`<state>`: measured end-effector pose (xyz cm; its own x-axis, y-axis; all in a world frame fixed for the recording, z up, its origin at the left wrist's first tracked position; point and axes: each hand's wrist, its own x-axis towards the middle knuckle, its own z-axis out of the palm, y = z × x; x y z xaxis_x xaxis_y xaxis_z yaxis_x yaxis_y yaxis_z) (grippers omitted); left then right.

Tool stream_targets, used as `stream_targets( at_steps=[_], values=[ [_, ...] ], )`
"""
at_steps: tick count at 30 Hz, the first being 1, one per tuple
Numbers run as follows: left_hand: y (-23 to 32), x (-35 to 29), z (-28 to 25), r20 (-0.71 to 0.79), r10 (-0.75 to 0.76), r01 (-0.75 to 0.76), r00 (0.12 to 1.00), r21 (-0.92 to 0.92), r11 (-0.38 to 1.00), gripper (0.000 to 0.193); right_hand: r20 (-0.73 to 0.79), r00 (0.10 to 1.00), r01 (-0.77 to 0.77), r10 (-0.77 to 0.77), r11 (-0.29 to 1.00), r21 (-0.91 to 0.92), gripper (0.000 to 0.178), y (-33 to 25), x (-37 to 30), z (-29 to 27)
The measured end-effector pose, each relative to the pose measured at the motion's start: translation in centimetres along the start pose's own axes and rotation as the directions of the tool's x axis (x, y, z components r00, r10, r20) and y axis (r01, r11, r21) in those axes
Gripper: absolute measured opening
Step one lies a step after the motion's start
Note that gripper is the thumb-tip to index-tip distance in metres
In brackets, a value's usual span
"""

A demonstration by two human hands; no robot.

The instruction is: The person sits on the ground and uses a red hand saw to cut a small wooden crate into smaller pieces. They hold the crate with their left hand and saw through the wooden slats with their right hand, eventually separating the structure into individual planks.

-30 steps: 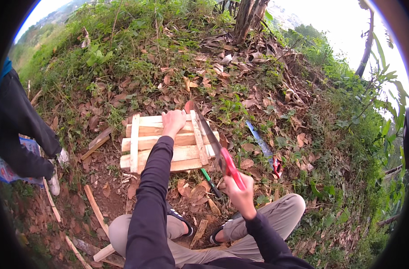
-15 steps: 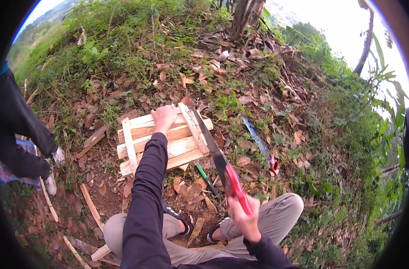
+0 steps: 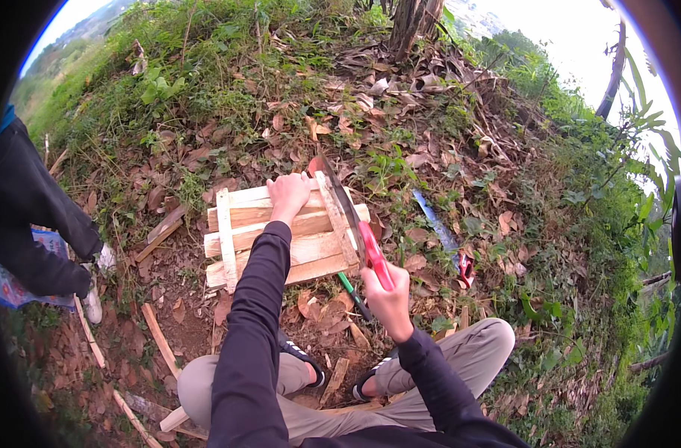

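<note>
Right hand point(image 3: 389, 299) grip closed on red-handled handsaw point(image 3: 353, 224), blade across slatted pale wood pallet point(image 3: 281, 235) on leaf-littered ground; left hand point(image 3: 288, 196) pressed flat on slats.

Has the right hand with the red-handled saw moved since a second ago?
Yes. The right hand and saw have pushed forward toward the wooden frame.

You sit on a grassy hill point(image 3: 206, 67) with dry brown leaves point(image 3: 400, 97), a tree trunk point(image 3: 408, 22), and bright sky point(image 3: 572, 30).
</note>
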<state>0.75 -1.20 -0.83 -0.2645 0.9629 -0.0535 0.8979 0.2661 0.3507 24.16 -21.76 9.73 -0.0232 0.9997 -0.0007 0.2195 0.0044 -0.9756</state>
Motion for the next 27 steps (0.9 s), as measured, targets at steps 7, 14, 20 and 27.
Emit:
stream_targets(
  at_steps=[7,14,20,27],
  values=[
    [0.6,2.0,-0.8,-0.005,-0.033,0.033,0.999,-0.057,0.998,0.051,0.028,0.983,-0.184,0.182,0.963,0.199,0.009,-3.0,-8.6,-5.0],
    [-0.7,2.0,-0.2,-0.052,-0.06,0.058,0.997,-0.036,0.998,0.05,0.038,0.985,-0.17,0.168,0.981,0.095,0.009,-2.3,-10.3,-5.8],
    [-0.1,1.0,-0.1,-0.061,-0.05,0.049,0.997,-0.011,0.999,0.05,-0.003,0.999,0.048,-0.048,0.999,0.005,0.017,0.2,-0.7,-0.4],
    [-0.3,2.9,-1.3,-0.062,-0.104,0.097,0.993,-0.096,0.991,0.052,-0.007,0.988,-0.151,0.154,0.975,0.163,0.016,-2.1,-9.7,-5.8]
  ],
)
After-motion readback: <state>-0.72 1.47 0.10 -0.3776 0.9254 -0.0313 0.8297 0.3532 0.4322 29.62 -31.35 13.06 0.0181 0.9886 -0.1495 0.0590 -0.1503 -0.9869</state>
